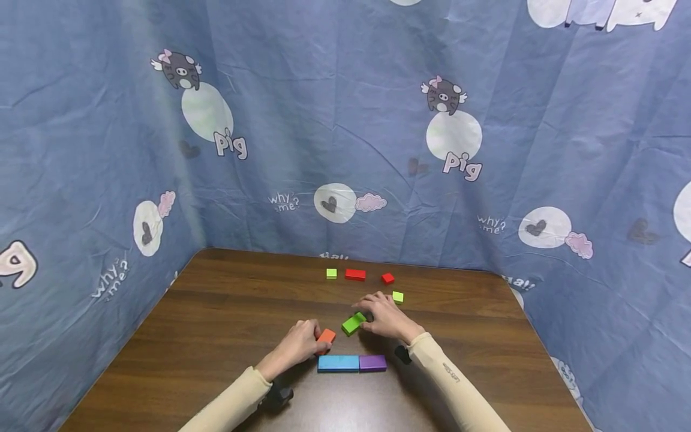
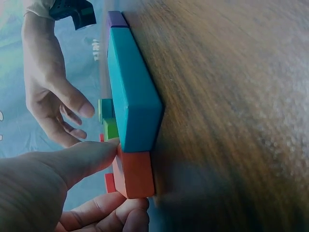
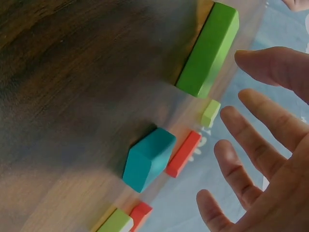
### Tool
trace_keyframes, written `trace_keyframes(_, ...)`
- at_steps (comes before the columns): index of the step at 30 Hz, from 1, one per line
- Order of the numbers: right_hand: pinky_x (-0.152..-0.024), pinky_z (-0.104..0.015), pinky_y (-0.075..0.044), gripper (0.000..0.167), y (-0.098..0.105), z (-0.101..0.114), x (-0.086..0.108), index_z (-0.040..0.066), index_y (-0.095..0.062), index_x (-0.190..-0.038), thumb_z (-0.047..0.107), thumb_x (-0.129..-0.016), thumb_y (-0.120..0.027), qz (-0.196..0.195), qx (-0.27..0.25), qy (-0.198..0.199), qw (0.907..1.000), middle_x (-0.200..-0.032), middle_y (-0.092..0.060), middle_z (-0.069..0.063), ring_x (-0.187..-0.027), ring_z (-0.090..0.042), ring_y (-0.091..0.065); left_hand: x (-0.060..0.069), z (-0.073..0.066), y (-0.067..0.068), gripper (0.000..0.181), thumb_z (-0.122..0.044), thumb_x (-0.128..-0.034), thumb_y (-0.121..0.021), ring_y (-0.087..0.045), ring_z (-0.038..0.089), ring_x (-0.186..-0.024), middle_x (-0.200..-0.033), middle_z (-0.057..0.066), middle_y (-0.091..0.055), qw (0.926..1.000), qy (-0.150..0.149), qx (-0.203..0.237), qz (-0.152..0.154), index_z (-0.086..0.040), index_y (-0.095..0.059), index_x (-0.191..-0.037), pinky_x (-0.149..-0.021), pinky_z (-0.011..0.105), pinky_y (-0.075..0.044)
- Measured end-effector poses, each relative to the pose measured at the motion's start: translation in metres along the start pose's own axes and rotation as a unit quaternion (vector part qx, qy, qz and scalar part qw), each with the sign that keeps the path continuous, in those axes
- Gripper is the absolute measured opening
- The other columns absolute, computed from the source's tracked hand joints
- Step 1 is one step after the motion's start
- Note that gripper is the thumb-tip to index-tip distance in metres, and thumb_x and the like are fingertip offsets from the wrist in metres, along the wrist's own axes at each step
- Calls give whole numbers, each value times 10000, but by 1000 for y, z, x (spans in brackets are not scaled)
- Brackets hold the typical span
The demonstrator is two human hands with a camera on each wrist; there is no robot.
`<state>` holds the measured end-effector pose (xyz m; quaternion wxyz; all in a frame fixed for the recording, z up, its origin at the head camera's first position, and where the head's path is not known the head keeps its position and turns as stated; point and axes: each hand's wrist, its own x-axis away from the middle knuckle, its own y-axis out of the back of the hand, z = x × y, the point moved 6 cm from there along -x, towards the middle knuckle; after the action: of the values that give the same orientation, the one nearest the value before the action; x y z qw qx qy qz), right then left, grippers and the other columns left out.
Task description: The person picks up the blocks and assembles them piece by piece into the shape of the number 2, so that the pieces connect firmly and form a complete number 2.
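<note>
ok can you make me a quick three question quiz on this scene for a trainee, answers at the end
1. Name it: which block does the left grip hold?
2. True or false: in the head view, the blue block and the purple block lie end to end.
3. Count: how many red pieces show in the head view?

Key:
1. The orange block.
2. True.
3. Two: a long red block and a small red block.
</note>
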<state>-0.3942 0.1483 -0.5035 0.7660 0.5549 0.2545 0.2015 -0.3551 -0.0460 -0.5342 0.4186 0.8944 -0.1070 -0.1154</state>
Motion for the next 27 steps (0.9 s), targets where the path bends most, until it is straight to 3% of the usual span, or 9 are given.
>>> trace_keyframes(15, -870, -428, -353, 325, -6, -4, -3, 171, -704, -1124, 166, -800, -732, -57, 151, 62, 9999, -1139, -665, 7, -1063, -216, -521, 0, 1, 0, 310, -229, -739, -812, -461, 80, -496, -638, -10, -520, 10000, 36, -5, -11, -44, -565, -770, -439, 225, -367)
trace_keyframes(27, -886, -460, -363, 295, -7, -6, -5, 162, -712, -1105, 167, -812, -741, 47, 176, -4, 9998, -1122, -664, -9, -1051, -227, -530, 0, 0, 0, 305, -230, -766, -798, -471, 91, -507, -668, 12, -531, 9996, 207, 101, 178, -30, -573, -812, -446, 226, -375)
